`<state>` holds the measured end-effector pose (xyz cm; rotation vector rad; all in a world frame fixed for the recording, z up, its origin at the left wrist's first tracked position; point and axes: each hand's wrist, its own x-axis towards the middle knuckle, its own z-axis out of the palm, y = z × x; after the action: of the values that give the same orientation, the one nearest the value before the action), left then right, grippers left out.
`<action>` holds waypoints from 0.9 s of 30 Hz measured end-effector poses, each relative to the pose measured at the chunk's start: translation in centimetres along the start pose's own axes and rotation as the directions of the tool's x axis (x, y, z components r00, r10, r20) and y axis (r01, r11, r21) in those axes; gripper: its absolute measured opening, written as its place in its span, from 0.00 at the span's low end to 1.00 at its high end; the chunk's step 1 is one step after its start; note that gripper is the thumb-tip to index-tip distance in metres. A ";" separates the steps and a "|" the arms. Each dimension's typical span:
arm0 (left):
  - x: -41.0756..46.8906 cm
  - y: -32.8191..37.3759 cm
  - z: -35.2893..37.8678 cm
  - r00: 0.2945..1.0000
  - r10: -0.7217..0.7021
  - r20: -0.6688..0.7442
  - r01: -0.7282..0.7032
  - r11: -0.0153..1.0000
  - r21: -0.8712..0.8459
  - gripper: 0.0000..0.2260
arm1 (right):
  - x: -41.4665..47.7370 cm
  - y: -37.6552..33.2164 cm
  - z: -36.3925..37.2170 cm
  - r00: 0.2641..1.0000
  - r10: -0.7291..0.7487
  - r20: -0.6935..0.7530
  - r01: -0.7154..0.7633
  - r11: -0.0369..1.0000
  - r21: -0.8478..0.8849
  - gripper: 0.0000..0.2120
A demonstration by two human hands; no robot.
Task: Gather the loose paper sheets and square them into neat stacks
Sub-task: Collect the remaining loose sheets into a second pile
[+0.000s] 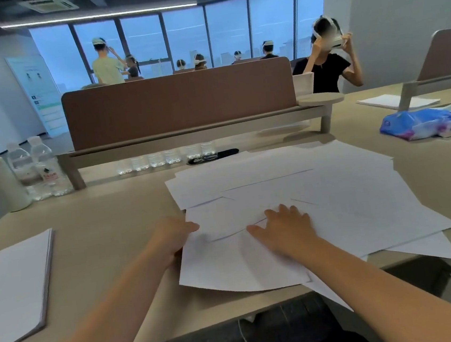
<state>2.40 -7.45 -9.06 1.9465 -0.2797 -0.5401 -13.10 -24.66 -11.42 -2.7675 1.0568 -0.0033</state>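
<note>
The right hand (283,228) lies flat on the paper, palm down, with the fingers straight and a little spread; it presses on the near sheet (229,268) and on the sheets under it. The left hand (173,237) holds the left edge of this same sheet; its thumb lies on top of the paper and the other fingers are hidden below the edge, so it looks like a pinch. The near sheet is bowed slightly between the two hands.

Around and behind the hands the loose sheets (318,189) are spread over the right half of the desk (107,225), overlapping at different angles; one corner under the right forearm passes over the front edge of the desk. At the left, well apart from them, a squared stack (10,279) of white paper lies flat on the desk; another thin pile of paper (389,102) lies far at the right.

At the far left stand two plastic bottles (43,167) with clear water inside, caps on, just beside a pale cylinder (3,183); under the brown divider (178,103) the lower parts of a row of small clear bottles (162,158) show, also with clear liquid. A flat black object (213,155) lies beside this row. At the right a blue plastic pack (422,125) rests on the desk; what it contains I cannot tell.
</note>
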 end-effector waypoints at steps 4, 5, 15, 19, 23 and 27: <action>0.0 0.2 0.1 1.000 0.003 0.012 -0.005 0.988 0.154 0.05 | -0.3 -0.7 0.3 0.996 -0.091 0.018 0.091 0.996 -0.003 0.38; 0.0 0.2 0.0 1.000 0.006 0.016 -0.008 0.987 0.163 0.05 | -0.4 -0.9 0.1 0.994 -0.112 0.011 0.112 0.994 0.004 0.37; -0.3 -0.7 -1.1 1.000 0.006 0.029 -0.005 0.999 -0.031 0.07 | -1.3 -3.1 -0.4 0.971 -0.236 0.042 0.223 0.954 0.199 0.34; -0.4 -0.9 -1.5 0.998 0.003 0.060 0.004 0.993 -0.119 0.13 | -1.9 -4.0 -0.2 0.942 -0.334 0.037 0.302 0.888 0.346 0.28; -0.4 -0.8 -1.8 0.997 0.029 0.072 -0.023 0.997 -0.078 0.08 | -1.2 -3.4 -0.5 0.972 -0.204 -0.112 0.223 0.955 0.194 0.27; -0.3 -1.0 -2.0 0.998 0.023 0.063 -0.021 1.000 -0.023 0.07 | -0.8 -3.0 0.4 0.996 -0.076 0.050 0.075 0.997 0.017 0.36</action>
<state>3.09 -5.26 -9.17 1.9050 -0.3336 -0.5888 -11.71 -21.91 -11.26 -2.7768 0.9362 0.0491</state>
